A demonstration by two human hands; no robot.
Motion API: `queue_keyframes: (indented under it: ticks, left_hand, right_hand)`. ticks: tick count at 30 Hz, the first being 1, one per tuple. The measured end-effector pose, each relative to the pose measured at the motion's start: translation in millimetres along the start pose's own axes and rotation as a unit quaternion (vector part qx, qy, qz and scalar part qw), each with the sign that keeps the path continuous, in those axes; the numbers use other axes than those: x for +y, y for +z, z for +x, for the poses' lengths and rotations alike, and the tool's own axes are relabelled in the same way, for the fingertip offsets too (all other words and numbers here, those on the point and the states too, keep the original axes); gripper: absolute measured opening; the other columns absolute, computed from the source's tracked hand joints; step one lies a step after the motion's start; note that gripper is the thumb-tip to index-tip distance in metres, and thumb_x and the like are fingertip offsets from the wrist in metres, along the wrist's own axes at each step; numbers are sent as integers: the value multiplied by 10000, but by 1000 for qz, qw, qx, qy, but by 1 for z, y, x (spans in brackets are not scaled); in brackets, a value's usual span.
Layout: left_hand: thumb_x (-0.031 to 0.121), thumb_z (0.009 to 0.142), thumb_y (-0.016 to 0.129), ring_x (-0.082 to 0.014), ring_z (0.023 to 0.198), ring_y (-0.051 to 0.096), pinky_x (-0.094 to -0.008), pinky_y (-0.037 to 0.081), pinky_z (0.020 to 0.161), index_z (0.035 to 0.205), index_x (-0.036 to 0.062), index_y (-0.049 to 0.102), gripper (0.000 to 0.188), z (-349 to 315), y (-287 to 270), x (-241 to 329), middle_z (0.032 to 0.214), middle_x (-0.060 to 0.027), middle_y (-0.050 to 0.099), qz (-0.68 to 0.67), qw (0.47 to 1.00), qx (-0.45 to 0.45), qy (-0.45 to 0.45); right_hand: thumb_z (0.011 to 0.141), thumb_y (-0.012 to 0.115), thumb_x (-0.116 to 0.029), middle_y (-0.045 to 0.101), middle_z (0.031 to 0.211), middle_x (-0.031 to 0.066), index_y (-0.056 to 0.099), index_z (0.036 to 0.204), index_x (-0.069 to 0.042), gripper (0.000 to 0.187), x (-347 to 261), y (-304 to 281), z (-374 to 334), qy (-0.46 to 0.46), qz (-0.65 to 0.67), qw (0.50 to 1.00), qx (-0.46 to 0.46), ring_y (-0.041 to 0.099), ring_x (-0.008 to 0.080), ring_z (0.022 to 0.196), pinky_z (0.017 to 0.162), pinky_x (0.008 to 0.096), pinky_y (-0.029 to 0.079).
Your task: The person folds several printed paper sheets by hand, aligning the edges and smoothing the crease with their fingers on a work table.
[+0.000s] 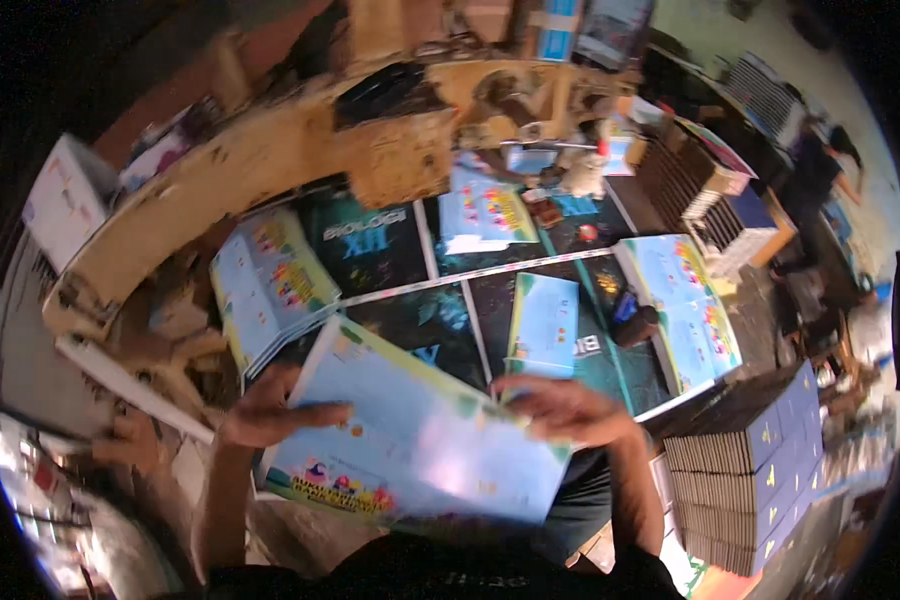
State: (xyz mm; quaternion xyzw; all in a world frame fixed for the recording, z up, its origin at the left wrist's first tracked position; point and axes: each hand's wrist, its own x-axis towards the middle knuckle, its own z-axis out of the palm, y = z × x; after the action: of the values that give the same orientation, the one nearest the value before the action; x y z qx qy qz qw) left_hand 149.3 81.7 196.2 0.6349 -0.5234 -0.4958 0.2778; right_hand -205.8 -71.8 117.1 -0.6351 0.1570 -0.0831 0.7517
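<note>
A wide printed cover sheet (pixel 410 425), light blue with yellow-green edges and small cartoon figures, is held up tilted in front of me. My left hand (pixel 268 408) grips its left end, with the thumb lying on the printed face. At the upper right edge, my right hand (pixel 572 408) is closed on the sheet, its fingers a little blurred. Beyond the sheet, a narrow folded blue cover (pixel 545 318) lies on the dark table covering (pixel 390 240). Similar covers form a stack (pixel 272 285) at the left and another pile (pixel 682 312) at the right.
A dark cylinder (pixel 637 326) stands against the right pile. More covers (pixel 485 212) lie at the far side, where another person's hand (pixel 582 165) is at work. Tall book stacks (pixel 745 470) rise at the lower right. A curved wooden edge (pixel 170 190) bounds the left.
</note>
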Motion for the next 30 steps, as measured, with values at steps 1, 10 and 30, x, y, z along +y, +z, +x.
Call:
queue_keyframes:
  ticks: [1, 10, 30]
  left_hand:
    - [134, 839, 777, -172, 938, 671, -300, 528, 819, 1161, -28, 649, 383, -11, 6, -16, 1016, -108, 719, -128, 989, 78, 0]
    - [190, 909, 710, -164, 885, 673, -316, 541, 735, 1220, 13, 604, 373, -7, -2, -150, 1000, -58, 702, -457, 708, 520, 139]
    - [253, 934, 682, -157, 764, 578, -248, 460, 586, 1204, -14, 583, 393, 121, -74, -260, 1003, -113, 623, -563, 676, 441, 177]
  right_hand:
    - [940, 679, -243, 691, 1139, 134, 573, 1313, -31, 442, 11, -8, -1, -27, -11, 992, 122, 627, 196, 1093, 941, 351, 488]
    - [946, 650, -269, 712, 949, 140, 633, 1051, -17, 274, 37, 4, -42, -38, -16, 924, 379, 690, 229, 903, 830, 352, 535]
    - [912, 673, -12, 709, 953, 89, 623, 1067, 47, 174, 83, 17, -41, -35, -161, 901, 401, 689, 134, 876, 774, 273, 553]
